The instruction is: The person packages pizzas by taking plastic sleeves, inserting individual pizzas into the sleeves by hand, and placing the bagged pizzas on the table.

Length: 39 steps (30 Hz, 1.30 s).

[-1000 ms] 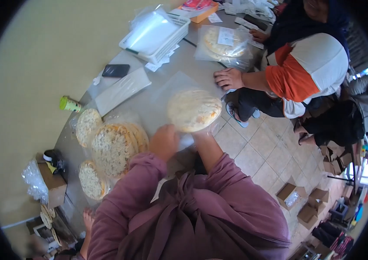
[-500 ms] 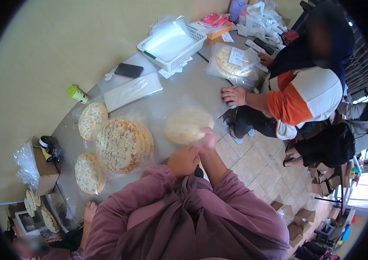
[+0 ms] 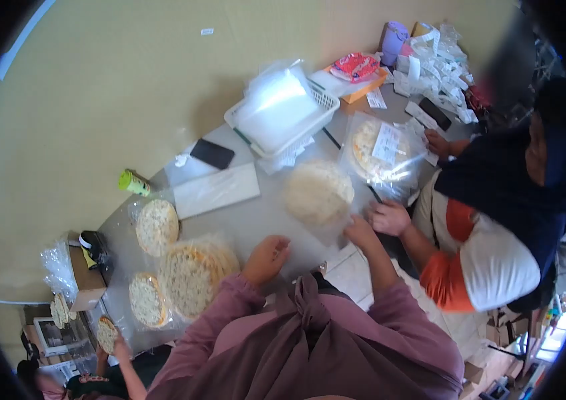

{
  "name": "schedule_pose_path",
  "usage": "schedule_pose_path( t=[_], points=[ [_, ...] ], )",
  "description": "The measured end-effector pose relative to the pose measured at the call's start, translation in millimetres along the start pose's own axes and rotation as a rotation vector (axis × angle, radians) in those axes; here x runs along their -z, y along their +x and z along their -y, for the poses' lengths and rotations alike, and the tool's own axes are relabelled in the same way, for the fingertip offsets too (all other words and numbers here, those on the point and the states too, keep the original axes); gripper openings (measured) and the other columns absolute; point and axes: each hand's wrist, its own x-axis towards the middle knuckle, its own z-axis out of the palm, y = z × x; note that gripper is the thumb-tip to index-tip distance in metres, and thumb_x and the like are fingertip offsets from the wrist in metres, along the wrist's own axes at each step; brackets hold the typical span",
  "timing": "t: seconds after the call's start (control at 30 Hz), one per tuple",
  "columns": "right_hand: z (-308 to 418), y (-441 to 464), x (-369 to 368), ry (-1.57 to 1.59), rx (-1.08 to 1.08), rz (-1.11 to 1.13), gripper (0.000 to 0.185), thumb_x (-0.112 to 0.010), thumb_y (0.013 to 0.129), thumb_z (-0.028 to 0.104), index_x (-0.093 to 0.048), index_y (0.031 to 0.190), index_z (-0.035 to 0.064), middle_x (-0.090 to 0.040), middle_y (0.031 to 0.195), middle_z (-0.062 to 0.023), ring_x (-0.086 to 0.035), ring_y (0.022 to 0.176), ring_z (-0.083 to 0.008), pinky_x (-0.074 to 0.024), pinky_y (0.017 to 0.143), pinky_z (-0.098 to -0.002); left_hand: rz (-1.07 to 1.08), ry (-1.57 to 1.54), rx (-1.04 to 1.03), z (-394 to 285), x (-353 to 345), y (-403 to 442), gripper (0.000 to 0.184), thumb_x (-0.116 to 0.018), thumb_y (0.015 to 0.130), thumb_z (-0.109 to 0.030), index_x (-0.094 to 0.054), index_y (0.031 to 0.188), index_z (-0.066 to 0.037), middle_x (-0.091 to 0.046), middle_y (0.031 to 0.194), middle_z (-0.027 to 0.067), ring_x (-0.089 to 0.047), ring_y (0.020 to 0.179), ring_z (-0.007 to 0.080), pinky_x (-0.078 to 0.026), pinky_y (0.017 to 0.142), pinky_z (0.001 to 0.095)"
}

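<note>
A pale, round pizza (image 3: 319, 193) in a clear plastic bag lies on the grey table, slightly blurred. My right hand (image 3: 361, 232) is closed at the bag's lower right corner. Nearer my body, my left hand (image 3: 266, 259) holds nothing, its fingers loosely curled and slightly apart. Left of it sits a stack of bagged pizzas (image 3: 196, 277) with crumbly topping. Two smaller groups, an upper pizza (image 3: 157, 227) and a lower pizza (image 3: 148, 300), lie beyond the stack.
A co-worker's hand (image 3: 389, 218) rests close to my right hand, near another bagged pizza (image 3: 379, 150) with a paper label. Farther back are a white basket (image 3: 283, 143) of plastic bags, a black phone (image 3: 212, 154), a white packet (image 3: 217, 191) and a green cup (image 3: 134, 183).
The bagged pizza has moved away from my body and rightward, toward the labelled one. My hands have separated, the left drawing back from the bag. The view has shifted, and the co-worker leans closer.
</note>
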Motion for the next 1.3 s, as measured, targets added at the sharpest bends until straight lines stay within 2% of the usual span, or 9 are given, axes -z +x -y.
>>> schedule_pose_path(
  t=[0.17, 0.23, 0.3, 0.43, 0.53, 0.6, 0.87, 0.93, 1.3],
  points=[
    [63, 49, 106, 0.093, 0.023, 0.266, 0.033, -0.054, 0.075, 0.031, -0.063, 0.095, 0.0061, -0.061, 0.087, -0.0210, -0.060, 0.081, -0.0334, -0.0462, 0.073, -0.0408, -0.008, -0.121, 0.196, 13, -6, 12, 0.026, -0.056, 0.082, -0.012, -0.053, 0.106, -0.001, -0.058, 0.096, 0.0121, -0.057, 0.084, 0.0193, -0.047, 0.071, 0.0297],
    [91, 100, 110, 0.299, 0.263, -0.133, 0.032, -0.055, 0.076, 0.027, -0.062, 0.100, 0.0074, -0.061, 0.087, -0.0206, -0.059, 0.083, -0.0343, -0.0460, 0.076, -0.0392, -0.025, -0.143, 0.239, 12, -12, 17, 0.029, -0.056, 0.082, -0.011, -0.052, 0.109, -0.002, -0.057, 0.099, 0.0119, -0.057, 0.085, 0.0185, -0.047, 0.071, 0.0293],
    [114, 169, 107, 0.232, 0.407, -0.292, 0.035, -0.058, 0.076, 0.024, -0.059, 0.108, 0.0101, -0.060, 0.098, -0.0199, -0.057, 0.093, -0.0330, -0.0441, 0.083, -0.0364, -0.107, -0.177, 0.205, 9, -16, 24, 0.038, -0.056, 0.082, -0.012, -0.046, 0.118, -0.003, -0.054, 0.109, 0.0126, -0.056, 0.092, 0.0203, -0.047, 0.072, 0.0303],
    [128, 295, 77, -0.030, 0.336, -0.103, 0.058, -0.066, 0.070, 0.032, -0.048, 0.123, 0.0144, -0.039, 0.130, -0.0153, -0.040, 0.117, -0.0351, -0.0387, 0.092, -0.0463, -0.158, -0.179, 0.203, 0, 1, 75, 0.048, -0.057, 0.082, -0.011, -0.036, 0.125, -0.006, -0.050, 0.116, 0.0129, -0.055, 0.098, 0.0210, -0.047, 0.079, 0.0319],
    [138, 316, 73, -0.301, 0.127, 0.102, 0.072, -0.072, 0.064, 0.041, -0.043, 0.125, 0.0156, -0.028, 0.137, -0.0096, -0.031, 0.123, -0.0371, -0.0353, 0.091, -0.0576, -0.226, -0.819, 0.562, -9, 24, 124, 0.052, -0.057, 0.081, -0.013, -0.032, 0.126, -0.007, -0.047, 0.119, 0.0156, -0.052, 0.105, 0.0252, -0.045, 0.086, 0.0377],
    [143, 317, 78, -0.349, 0.060, 0.144, 0.072, -0.072, 0.065, 0.042, -0.043, 0.126, 0.0152, -0.035, 0.132, -0.0134, -0.033, 0.122, -0.0356, -0.0395, 0.094, -0.0439, -0.247, -1.273, 0.636, -3, 30, 153, 0.048, -0.055, 0.081, -0.015, -0.032, 0.121, -0.005, -0.046, 0.120, 0.0156, -0.046, 0.111, 0.0275, -0.041, 0.091, 0.0424],
    [130, 335, 52, -0.341, 0.141, -0.145, 0.031, -0.064, 0.073, 0.022, -0.060, 0.100, 0.0075, -0.052, 0.108, -0.0109, -0.046, 0.106, -0.0309, -0.0477, 0.084, -0.0365, -0.254, -1.461, 0.417, 17, 25, 218, 0.034, -0.051, 0.079, -0.017, -0.042, 0.109, -0.004, -0.047, 0.116, 0.0146, -0.043, 0.111, 0.0269, -0.036, 0.092, 0.0401],
    [131, 343, 53, -0.326, 0.186, -0.160, 0.022, -0.047, 0.083, 0.013, -0.061, 0.098, 0.0042, -0.051, 0.108, -0.0098, -0.047, 0.106, -0.0287, -0.0490, 0.080, -0.0345, -0.312, -1.434, 0.432, 16, 32, 223, 0.034, -0.051, 0.078, -0.018, -0.043, 0.108, -0.004, -0.047, 0.116, 0.0149, -0.044, 0.110, 0.0268, -0.035, 0.092, 0.0396],
    [131, 347, 74, 0.014, 0.289, -0.289, 0.016, -0.052, 0.078, 0.015, -0.060, 0.089, 0.0062, -0.059, 0.094, -0.0117, -0.057, 0.090, -0.0295, -0.0476, 0.074, -0.0394, -0.288, -1.284, 0.433, 19, 51, 197, 0.051, -0.048, 0.085, -0.030, -0.028, 0.125, -0.004, -0.026, 0.136, 0.0207, -0.037, 0.119, 0.0335, -0.031, 0.097, 0.0481]
  ],
)
